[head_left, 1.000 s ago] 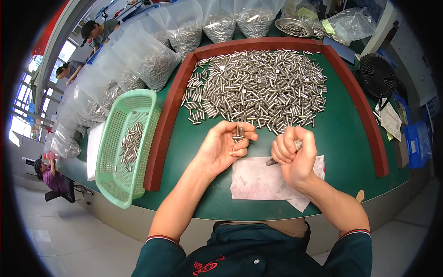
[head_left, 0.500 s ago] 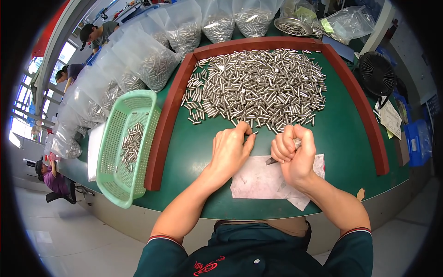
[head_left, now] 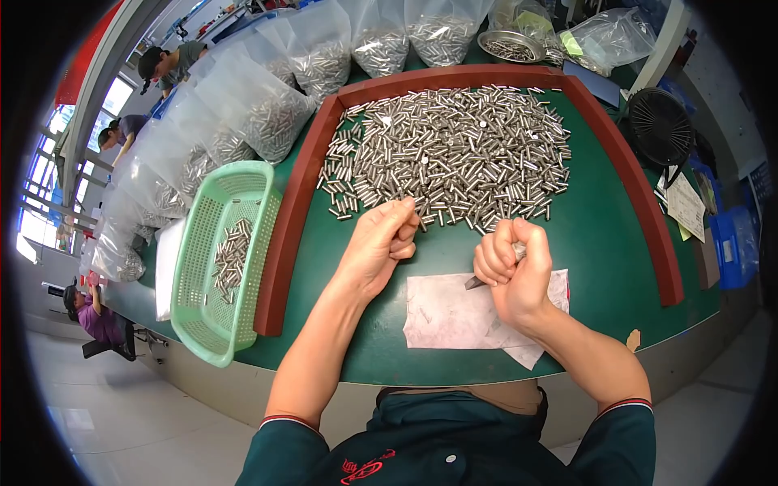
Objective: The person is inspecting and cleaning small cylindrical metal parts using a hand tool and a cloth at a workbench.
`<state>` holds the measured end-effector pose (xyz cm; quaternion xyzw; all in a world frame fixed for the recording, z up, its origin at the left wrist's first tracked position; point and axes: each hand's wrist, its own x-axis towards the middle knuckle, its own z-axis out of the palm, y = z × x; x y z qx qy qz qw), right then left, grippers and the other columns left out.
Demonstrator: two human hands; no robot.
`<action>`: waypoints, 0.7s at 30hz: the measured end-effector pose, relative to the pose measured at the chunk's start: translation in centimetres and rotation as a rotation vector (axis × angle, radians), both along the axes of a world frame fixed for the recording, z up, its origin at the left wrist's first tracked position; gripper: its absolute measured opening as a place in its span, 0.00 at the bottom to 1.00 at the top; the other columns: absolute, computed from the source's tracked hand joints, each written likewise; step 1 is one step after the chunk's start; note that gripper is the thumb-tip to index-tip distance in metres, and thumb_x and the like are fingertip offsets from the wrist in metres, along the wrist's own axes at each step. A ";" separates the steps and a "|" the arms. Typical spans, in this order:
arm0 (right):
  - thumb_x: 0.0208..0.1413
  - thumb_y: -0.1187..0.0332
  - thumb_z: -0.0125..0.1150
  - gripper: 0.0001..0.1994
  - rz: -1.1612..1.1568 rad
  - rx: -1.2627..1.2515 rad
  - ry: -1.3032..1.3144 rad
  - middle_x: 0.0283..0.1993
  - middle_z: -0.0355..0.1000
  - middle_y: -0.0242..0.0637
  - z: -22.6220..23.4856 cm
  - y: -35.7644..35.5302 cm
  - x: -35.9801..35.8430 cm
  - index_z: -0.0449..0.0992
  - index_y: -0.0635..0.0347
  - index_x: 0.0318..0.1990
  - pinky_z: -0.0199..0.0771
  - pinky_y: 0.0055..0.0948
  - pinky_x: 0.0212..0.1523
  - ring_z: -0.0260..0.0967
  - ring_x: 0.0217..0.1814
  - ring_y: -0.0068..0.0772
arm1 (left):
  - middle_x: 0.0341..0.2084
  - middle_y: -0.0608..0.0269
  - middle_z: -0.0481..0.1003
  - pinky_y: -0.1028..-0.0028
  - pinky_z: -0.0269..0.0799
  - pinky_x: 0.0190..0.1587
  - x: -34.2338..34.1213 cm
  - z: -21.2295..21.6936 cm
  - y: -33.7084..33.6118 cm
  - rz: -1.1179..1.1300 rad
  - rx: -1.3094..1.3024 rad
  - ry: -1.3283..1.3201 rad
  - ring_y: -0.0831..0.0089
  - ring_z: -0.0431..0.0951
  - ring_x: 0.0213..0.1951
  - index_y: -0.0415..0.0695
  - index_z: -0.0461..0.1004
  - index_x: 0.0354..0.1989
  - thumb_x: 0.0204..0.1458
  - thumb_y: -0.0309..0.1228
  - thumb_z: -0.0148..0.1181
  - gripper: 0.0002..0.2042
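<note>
A broad pile of short metal pins lies on the green tabletop. At its near edge is my left hand, fingers curled and thumb pressed to the index finger; whatever they pinch is hidden. To the right, my right hand makes a fist around a dark-tipped tool, whose tip pokes out on the fist's left side. Something pale shows between its thumb and fingers. Beneath and beside this hand lies a stained whitish cloth.
A dark red frame borders the pile on three sides. Left of it stands a green plastic basket with some pins inside. Plastic bags of pins line the back and left. A metal bowl and black fan stand right. Co-workers sit far left.
My left hand has shifted left and turned, its fingers now curled in rather than reaching toward a pin beside the right hand. My right hand has stayed nearly still.
</note>
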<state>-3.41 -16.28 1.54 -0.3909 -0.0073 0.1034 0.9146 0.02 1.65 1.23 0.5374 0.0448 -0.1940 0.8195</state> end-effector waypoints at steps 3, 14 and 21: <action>0.51 0.63 0.33 0.16 0.001 0.002 -0.007 0.08 0.44 0.26 -0.1 -0.1 0.0 0.50 0.55 0.12 0.39 0.20 0.13 0.36 0.10 0.17 | 0.15 0.70 0.59 0.85 0.46 0.17 0.2 -0.1 0.1 0.082 -0.027 0.029 0.85 0.51 0.15 0.44 0.64 0.18 0.54 0.37 0.47 0.14; 0.53 0.63 0.33 0.18 -0.002 0.025 0.017 0.08 0.44 0.26 0.2 -0.2 0.0 0.51 0.55 0.12 0.39 0.20 0.13 0.36 0.10 0.17 | 0.08 0.70 0.54 0.78 0.50 0.16 -1.0 0.0 -1.8 -0.014 1.150 -0.625 0.85 0.54 0.13 0.36 0.70 0.24 0.38 0.25 0.61 0.07; 0.52 0.63 0.33 0.17 -0.007 0.011 0.017 0.08 0.44 0.26 0.0 0.0 0.0 0.51 0.55 0.12 0.39 0.20 0.13 0.36 0.10 0.17 | 0.16 0.72 0.64 0.84 0.53 0.20 -0.7 -0.1 -1.2 -0.033 0.495 -0.312 0.86 0.56 0.17 0.39 0.67 0.25 0.49 0.30 0.54 0.07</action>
